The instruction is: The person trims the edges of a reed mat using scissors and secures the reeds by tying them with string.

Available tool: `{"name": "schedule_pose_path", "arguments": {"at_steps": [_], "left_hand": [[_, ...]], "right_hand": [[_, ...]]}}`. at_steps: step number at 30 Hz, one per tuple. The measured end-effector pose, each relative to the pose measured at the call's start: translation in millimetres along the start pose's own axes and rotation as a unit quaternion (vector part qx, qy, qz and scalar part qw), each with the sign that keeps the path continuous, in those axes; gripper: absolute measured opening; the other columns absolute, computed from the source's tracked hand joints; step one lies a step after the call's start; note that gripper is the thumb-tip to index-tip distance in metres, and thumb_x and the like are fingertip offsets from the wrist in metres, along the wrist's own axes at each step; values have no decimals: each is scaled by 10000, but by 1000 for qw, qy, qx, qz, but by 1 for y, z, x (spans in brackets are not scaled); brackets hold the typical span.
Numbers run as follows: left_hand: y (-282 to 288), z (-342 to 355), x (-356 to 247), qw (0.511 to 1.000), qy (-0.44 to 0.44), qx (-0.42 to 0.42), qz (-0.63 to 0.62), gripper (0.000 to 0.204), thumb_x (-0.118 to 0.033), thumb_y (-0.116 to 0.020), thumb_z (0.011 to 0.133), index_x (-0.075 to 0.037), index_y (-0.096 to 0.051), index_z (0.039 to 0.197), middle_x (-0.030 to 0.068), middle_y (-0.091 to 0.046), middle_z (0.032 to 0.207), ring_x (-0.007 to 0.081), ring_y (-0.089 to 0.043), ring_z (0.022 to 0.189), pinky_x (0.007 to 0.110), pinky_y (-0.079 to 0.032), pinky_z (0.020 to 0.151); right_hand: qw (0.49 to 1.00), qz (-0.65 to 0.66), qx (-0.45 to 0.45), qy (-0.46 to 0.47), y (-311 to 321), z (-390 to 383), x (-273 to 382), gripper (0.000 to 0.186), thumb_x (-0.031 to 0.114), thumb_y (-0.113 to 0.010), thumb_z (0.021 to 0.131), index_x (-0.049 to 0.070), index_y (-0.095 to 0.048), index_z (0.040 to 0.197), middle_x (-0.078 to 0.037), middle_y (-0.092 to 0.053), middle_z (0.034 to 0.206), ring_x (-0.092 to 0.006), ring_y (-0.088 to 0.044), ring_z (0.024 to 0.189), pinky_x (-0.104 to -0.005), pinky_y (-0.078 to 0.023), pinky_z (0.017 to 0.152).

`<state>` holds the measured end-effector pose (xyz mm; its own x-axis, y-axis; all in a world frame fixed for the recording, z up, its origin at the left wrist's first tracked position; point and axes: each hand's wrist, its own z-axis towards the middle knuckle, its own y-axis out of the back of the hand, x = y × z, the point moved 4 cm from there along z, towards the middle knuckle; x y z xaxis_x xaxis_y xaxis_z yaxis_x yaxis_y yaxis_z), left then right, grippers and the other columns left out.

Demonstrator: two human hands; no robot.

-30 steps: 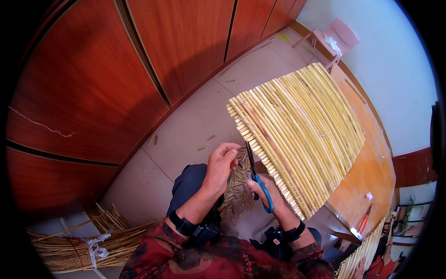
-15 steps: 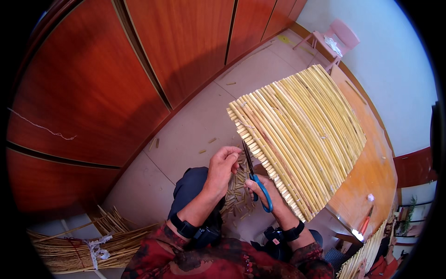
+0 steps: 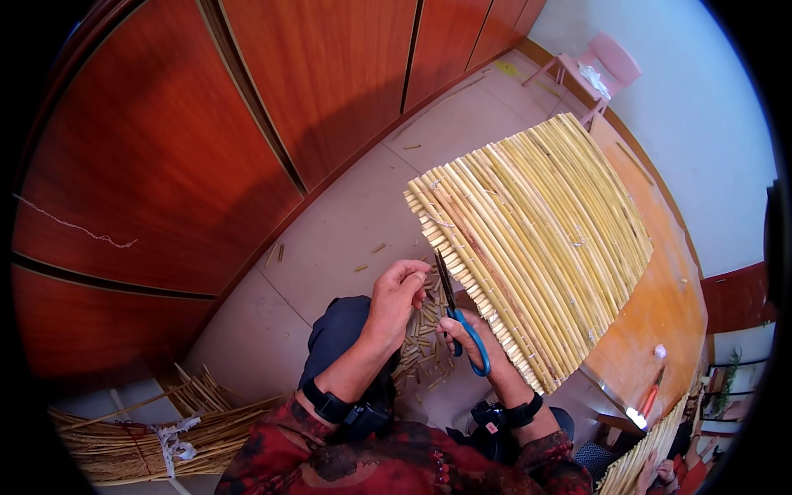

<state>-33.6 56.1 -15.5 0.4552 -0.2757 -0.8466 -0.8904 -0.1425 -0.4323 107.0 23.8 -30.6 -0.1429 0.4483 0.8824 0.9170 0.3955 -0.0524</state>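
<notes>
A mat of yellow reeds [image 3: 532,239], bound with thin thread, overhangs the wooden table, with a ragged row of reed ends along its left edge. My right hand [image 3: 468,334] grips scissors [image 3: 472,342] with blue handles, their dark blades upright against that edge. Just left of the blades, my left hand [image 3: 396,293] is closed, thumb and fingertips together; I cannot make out what is between them. Many short cut reed pieces [image 3: 425,338] lie on the floor beneath my hands.
Red cabinets [image 3: 330,74] line the left. A pink chair [image 3: 619,58] stands behind the table [image 3: 652,313], which holds orange-handled scissors [image 3: 652,394]. A tied reed bundle [image 3: 124,450] lies at lower left. A co-worker's hands [image 3: 660,470] touch another mat at lower right.
My left hand has moved slightly down and right since a second ago. My right hand and the scissors barely differ. The co-worker's hands show more at lower right.
</notes>
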Motion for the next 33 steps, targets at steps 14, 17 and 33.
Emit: {"name": "schedule_pose_path", "arguments": {"at_steps": [14,17,33], "left_hand": [[1,1,-3,1000,-5,-13,-7,137,-81,-455,792,-12,-519,891,-2,-488,715,55,-443,585,174,-348,498],[1,2,-2,1000,-10,1,-18,136,-87,-455,797,-13,-517,893,13,-510,754,61,-459,609,175,-353,518],[-1,2,2,1000,3,22,1,152,-114,-466,803,-13,-516,905,50,-538,838,99,-511,724,203,-391,602]], "right_hand": [[998,-16,-59,24,-5,-4,11,256,318,-577,757,77,-499,724,39,-429,551,-46,-396,478,-171,-323,427],[997,10,-65,31,-5,-4,10,248,305,-584,755,78,-496,709,41,-424,543,-44,-401,483,-166,-320,425],[996,-60,-69,-5,1,-1,8,260,285,-598,746,39,-513,740,11,-428,611,-74,-397,589,-212,-359,547]]}}
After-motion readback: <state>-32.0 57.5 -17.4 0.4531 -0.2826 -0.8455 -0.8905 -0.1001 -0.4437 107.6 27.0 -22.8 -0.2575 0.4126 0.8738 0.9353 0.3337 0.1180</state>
